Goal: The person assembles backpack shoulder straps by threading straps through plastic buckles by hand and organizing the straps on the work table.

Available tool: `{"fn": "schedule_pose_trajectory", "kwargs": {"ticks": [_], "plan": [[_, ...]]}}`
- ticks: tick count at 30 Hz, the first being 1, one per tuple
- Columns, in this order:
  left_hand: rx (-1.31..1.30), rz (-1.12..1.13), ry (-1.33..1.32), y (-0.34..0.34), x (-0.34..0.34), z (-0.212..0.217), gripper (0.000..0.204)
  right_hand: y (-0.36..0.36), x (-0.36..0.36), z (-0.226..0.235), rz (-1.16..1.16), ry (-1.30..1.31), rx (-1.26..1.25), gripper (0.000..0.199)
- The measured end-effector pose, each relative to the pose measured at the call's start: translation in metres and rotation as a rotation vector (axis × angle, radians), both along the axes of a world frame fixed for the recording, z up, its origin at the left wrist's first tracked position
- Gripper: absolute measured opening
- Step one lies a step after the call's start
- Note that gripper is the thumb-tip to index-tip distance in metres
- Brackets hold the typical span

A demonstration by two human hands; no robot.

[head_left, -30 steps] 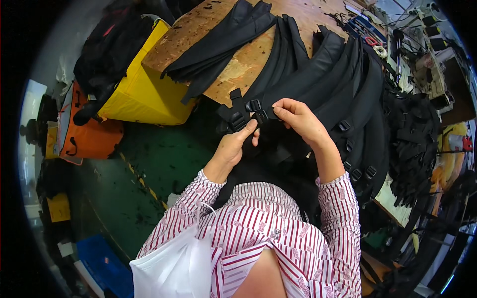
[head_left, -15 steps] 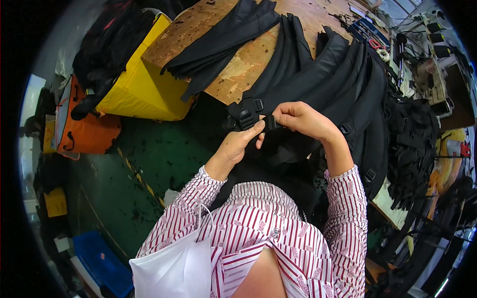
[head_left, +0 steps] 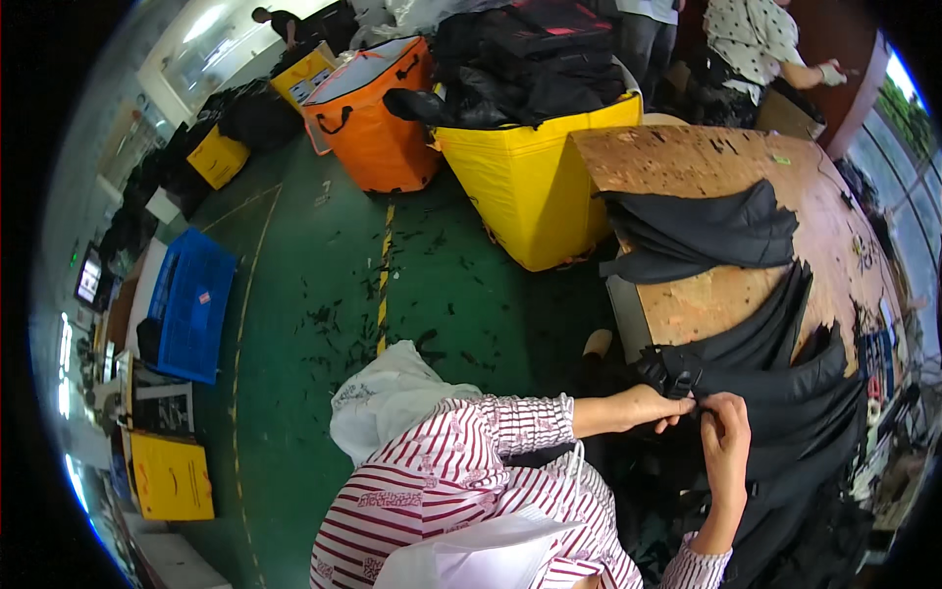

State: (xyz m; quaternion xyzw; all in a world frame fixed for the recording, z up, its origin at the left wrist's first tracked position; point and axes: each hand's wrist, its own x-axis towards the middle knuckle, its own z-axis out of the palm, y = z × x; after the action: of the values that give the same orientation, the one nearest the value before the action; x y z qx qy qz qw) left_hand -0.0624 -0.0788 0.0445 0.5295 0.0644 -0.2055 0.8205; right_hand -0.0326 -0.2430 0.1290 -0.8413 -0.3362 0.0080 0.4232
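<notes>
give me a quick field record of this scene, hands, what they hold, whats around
left hand: left hand pinches a black strap with a black plastic buckle
right hand: right hand grips the same strap, fingertips meeting the left hand's
work item: black fabric pieces draped over the edge of the wooden table
also on table: folded stack of black fabric
floor: yellow bin, orange bin, blue crate on green floor
others: a person in a spotted top at the far end of the table
</notes>
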Motion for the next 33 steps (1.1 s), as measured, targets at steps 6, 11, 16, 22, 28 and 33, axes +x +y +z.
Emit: {"fn": "schedule_pose_trajectory", "kwargs": {"ticks": [6,11,16,22,28,33], "plan": [[0.371,-0.022,0.031,-0.022,0.01,-0.002,0.048,-0.018,-0.012,-0.004,-0.155,-0.087,0.117,0.018],[0.315,-0.039,0.053,-0.022,0.018,-0.014,0.045,-0.024,-0.008,-0.027,-0.461,0.372,0.275,0.014],[0.194,0.198,-0.048,-0.005,0.007,0.009,0.027,-0.015,0.005,-0.018,-0.268,0.158,0.04,0.017],[0.166,0.19,-0.039,-0.016,0.009,0.004,0.026,-0.024,0.002,-0.027,-0.339,0.077,-0.027,0.015],[0.226,0.239,-0.098,-0.022,-0.002,0.003,0.027,-0.014,-0.005,-0.037,-0.397,-0.023,-0.011,0.01],[0.246,0.294,-0.242,-0.025,-0.005,0.001,0.023,-0.004,-0.005,-0.042,-0.425,0.004,0.012,0.01]]}}
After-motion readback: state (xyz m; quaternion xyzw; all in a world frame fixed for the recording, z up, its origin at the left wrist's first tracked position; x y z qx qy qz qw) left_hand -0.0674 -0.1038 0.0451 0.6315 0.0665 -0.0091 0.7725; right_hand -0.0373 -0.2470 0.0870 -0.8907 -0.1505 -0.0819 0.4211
